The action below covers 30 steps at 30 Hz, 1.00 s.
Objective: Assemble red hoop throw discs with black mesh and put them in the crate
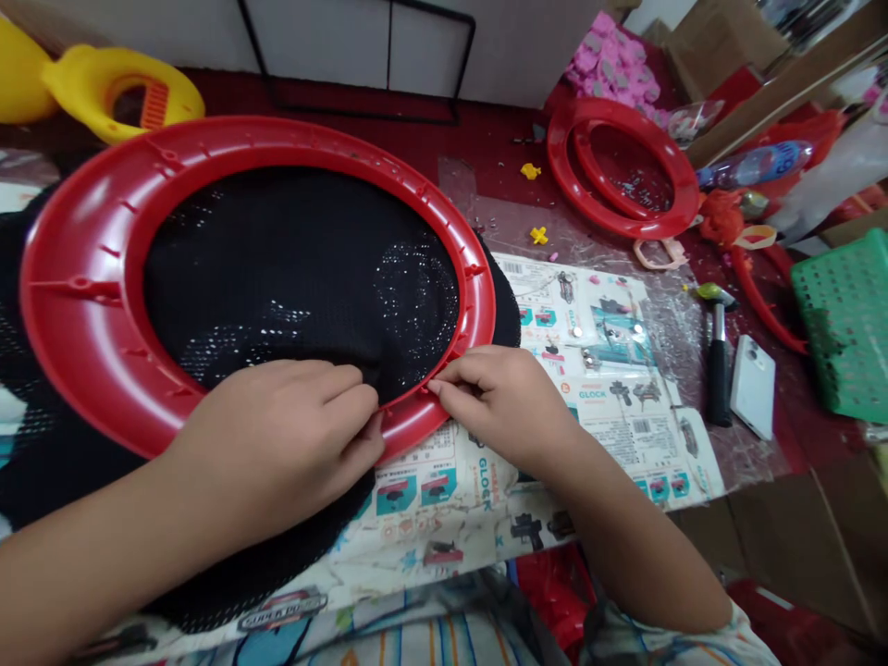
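A large red plastic ring [83, 287] lies on the table with black mesh fabric [291, 268] stretched across its opening and spilling out under it. My left hand [277, 435] rests on the ring's near rim, fingers curled and pressing the mesh at the inner edge. My right hand [499, 398] pinches the ring's rim just to the right, its fingertips almost meeting those of the left hand.
Printed toy-gun cardboard [610, 370] covers the table under the ring. A second red ring [624, 166] lies at the back right, near pink parts [610, 60]. A hammer [718, 361], a white phone [753, 384] and a green basket [846, 324] sit right. Yellow plastic pieces [117, 88] lie back left.
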Motion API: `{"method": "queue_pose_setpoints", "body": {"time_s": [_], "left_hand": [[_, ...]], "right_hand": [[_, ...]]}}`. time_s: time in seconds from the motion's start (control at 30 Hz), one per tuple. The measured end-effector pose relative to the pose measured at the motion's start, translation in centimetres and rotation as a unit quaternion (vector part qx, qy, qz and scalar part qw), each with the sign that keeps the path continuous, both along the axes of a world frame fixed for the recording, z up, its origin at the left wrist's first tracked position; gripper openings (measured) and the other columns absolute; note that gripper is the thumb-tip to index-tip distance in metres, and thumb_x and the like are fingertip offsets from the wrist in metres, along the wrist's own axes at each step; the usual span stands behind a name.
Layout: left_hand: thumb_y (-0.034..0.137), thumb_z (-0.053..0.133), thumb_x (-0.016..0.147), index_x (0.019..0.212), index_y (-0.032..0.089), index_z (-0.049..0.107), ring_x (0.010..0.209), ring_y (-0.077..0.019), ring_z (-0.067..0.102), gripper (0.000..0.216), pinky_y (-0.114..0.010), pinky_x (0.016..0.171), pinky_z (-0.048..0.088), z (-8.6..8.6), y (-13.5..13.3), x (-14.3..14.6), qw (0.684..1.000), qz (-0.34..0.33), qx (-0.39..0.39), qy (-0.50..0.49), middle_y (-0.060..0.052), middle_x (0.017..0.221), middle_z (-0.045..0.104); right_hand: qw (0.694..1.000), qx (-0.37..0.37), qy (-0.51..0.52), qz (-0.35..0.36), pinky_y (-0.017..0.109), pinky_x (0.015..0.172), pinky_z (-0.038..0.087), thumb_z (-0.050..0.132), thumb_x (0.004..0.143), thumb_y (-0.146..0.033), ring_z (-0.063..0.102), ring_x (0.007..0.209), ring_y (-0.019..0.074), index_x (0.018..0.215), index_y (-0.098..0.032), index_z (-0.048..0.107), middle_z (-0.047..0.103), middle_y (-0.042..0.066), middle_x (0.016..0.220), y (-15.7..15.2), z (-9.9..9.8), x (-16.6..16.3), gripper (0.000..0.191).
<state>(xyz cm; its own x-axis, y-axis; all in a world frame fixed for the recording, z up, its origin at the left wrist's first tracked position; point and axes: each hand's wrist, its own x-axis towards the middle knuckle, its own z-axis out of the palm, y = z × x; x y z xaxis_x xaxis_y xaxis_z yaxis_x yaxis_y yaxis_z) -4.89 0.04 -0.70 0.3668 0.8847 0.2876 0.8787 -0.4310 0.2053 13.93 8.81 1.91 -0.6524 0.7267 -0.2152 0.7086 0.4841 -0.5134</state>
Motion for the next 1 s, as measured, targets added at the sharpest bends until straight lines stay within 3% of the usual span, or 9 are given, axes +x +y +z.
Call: {"method": "queue_pose_setpoints", "body": {"time_s": [0.13,0.23,0.37,0.67,1.0], "left_hand": [[0.030,0.041,0.088,0.068,0.019,0.061,0.054,-0.0246,0.053,0.030,-0.039,0.051,0.038,0.4,-0.4,0.4,0.999,0.021,0.001,0.032,-0.004,0.060,0.054],[0.016,0.043,0.085,0.067,0.019,0.058,0.052,-0.0257,0.051,0.024,-0.040,0.049,0.037,0.1,-0.6,1.4,0.997,0.024,0.021,0.068,-0.005,0.060,0.054],[0.008,0.047,0.080,0.061,0.021,0.050,0.051,-0.0240,0.051,0.024,-0.038,0.049,0.039,-0.5,-0.2,1.9,0.999,0.014,0.012,0.035,-0.003,0.056,0.049],[0.015,0.044,0.087,0.059,0.022,0.048,0.049,-0.0219,0.051,0.029,-0.037,0.049,0.037,-0.6,0.1,1.1,0.999,-0.009,0.013,0.029,-0.001,0.054,0.050],[0.013,0.041,0.086,0.058,0.021,0.051,0.049,-0.0216,0.050,0.031,-0.037,0.050,0.036,-0.9,0.0,0.8,0.999,-0.033,0.009,0.034,-0.002,0.054,0.050]], "right_hand": [[1.000,0.000,-0.021,0.003,0.024,0.061,0.039,0.055,0.087,-0.020,0.059,0.066,0.0128,0.076,-0.015,0.072,0.068,0.003,0.070,-0.6,-0.1,-0.5,0.021],[1.000,-0.011,-0.013,0.002,0.024,0.062,0.040,0.055,0.087,-0.019,0.061,0.068,0.0129,0.078,-0.015,0.073,0.070,0.003,0.074,-0.9,-0.1,-0.6,0.021],[1.000,-0.003,0.001,0.007,0.024,0.062,0.041,0.058,0.087,-0.022,0.061,0.068,0.0134,0.081,-0.016,0.074,0.070,0.003,0.073,-0.8,0.2,0.0,0.017],[0.989,0.121,0.016,0.084,0.027,0.068,0.041,0.047,0.093,-0.022,0.056,0.076,0.0164,0.087,-0.014,0.068,0.065,0.007,0.080,0.1,0.7,1.4,0.024],[0.999,0.027,0.027,0.024,0.024,0.060,0.034,0.055,0.085,-0.018,0.048,0.060,0.0102,0.069,-0.016,0.063,0.055,-0.002,0.062,1.0,0.2,0.6,0.018]]}}
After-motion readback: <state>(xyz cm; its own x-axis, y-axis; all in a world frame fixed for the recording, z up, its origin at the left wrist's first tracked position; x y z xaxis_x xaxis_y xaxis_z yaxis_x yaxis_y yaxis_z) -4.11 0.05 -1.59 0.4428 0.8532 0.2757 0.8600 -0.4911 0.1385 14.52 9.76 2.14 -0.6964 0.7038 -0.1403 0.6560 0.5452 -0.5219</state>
